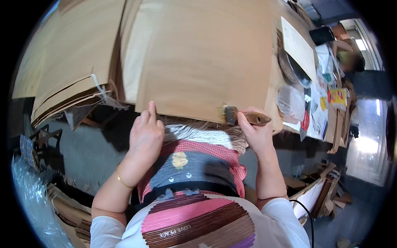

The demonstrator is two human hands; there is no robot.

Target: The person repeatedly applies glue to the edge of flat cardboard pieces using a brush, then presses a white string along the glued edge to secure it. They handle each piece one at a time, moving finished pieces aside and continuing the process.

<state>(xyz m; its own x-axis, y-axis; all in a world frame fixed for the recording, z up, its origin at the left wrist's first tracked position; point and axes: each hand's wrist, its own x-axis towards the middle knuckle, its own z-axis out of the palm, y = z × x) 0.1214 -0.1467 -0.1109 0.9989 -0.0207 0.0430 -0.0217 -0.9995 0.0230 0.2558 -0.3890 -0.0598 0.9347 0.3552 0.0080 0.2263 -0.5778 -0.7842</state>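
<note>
My right hand grips the wooden handle of a flat paintbrush. Its bristles point left, just over the near edge of a large brown paper sheet on the work table. At the sheet's near left corner is my left hand, its index finger stretched onto the paper and the other fingers partly bent. Nothing shows in that hand. Between my hands, a bundle of white strings hangs along the table's near edge, above my red checked and grey apron.
Left of the sheet stands a stack of brown paper or board, with a white tie at its corner. To the right are a dark basin under a white board, plastic bags and a yellow-red packet. Another person is at the far right.
</note>
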